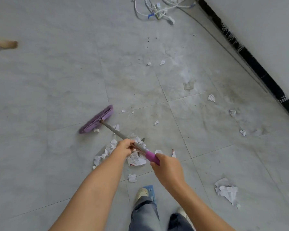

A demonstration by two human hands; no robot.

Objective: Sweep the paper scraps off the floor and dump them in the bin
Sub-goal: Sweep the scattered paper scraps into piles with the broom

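A bare indoor room, a home or an office; which one cannot be told. Grey tiled floor (60, 77), white wall (265, 22) with black skirting (250, 59), and a power strip with tangled cables (158, 10).

Even, soft daylight; faint shadows; no glare; wide-angle bending at edges; brown object (6, 44) at left blurred.

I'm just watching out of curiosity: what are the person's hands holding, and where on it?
A broom: the left hand grips the grey metal shaft, the right hand the purple grip at its top end.
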